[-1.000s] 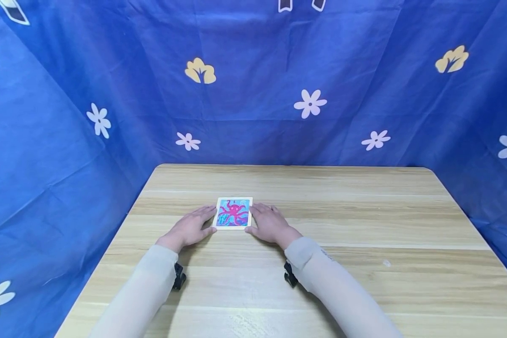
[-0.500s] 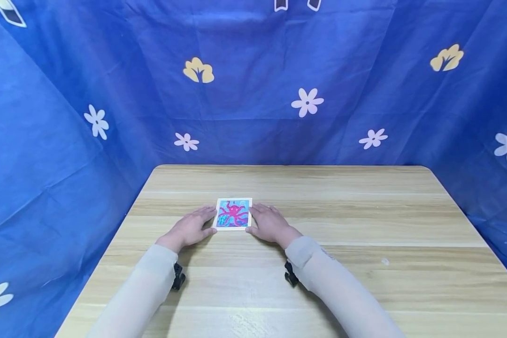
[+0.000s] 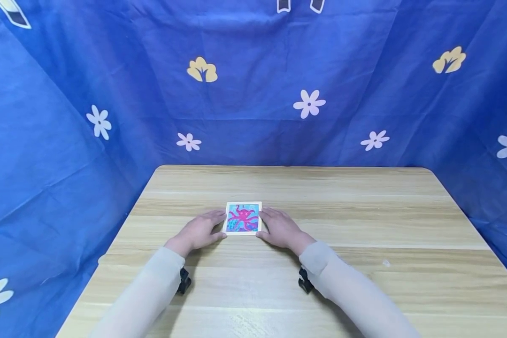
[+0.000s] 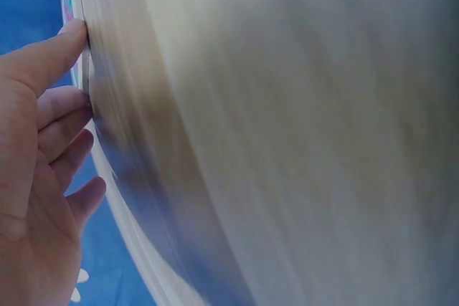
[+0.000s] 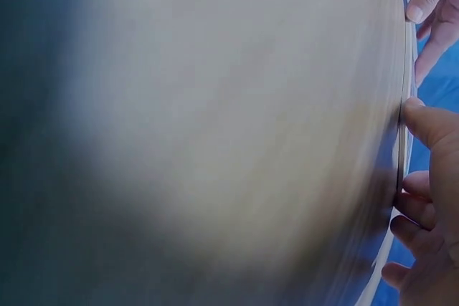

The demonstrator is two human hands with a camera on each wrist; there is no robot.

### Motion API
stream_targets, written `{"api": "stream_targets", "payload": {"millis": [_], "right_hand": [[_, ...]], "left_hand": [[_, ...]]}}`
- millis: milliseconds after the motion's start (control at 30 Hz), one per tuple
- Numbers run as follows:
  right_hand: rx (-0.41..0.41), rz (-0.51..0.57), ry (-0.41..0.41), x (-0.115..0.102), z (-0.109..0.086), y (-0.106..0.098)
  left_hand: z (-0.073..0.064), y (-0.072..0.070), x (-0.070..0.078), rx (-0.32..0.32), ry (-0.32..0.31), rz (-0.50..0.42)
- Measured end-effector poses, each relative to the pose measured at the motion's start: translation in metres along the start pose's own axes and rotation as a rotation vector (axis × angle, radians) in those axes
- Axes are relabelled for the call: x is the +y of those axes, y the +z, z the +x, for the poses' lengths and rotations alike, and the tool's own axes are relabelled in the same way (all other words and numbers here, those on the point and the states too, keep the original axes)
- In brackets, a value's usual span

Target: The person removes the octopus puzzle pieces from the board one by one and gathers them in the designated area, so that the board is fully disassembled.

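A small square picture board (image 3: 242,218) with a pale frame lies flat on the wooden table, showing a pink octopus on blue. My left hand (image 3: 198,230) touches its left side, thumb at the near corner and fingers stretched along the edge. Opposite it, my right hand (image 3: 282,228) touches the right side the same way. In the left wrist view, the thumb and fingers of the left hand (image 4: 36,148) are spread apart at the board's thin edge. The right wrist view has the right hand (image 5: 437,198) at that edge, the left hand (image 5: 436,12) beyond it.
The wooden table (image 3: 342,188) extends well to the right of the hands. Blue cloth (image 3: 253,103) with flowers hangs behind and along both sides. A small whitish scrap or mark (image 3: 386,263) shows on the table at right. Black wrist devices (image 3: 184,280) sit under the sleeves.
Over the last half second, both hands and the board between them have shifted a little to the right and slightly towards me. Before that they stayed still.
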State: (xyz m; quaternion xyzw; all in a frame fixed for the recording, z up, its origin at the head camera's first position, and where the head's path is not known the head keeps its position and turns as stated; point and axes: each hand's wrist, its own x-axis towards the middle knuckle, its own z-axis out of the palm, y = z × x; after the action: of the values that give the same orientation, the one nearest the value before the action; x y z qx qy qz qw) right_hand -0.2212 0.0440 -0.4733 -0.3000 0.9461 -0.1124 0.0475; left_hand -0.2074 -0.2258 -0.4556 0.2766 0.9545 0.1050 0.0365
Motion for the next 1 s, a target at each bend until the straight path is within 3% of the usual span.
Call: {"api": "stream_targets", "payload": {"millis": [1000], "right_hand": [[0.084,0.062,-0.016,0.026,-0.068,-0.011]], "left_hand": [[0.013,0.004,0.059,-0.013,0.117,0.029]]}}
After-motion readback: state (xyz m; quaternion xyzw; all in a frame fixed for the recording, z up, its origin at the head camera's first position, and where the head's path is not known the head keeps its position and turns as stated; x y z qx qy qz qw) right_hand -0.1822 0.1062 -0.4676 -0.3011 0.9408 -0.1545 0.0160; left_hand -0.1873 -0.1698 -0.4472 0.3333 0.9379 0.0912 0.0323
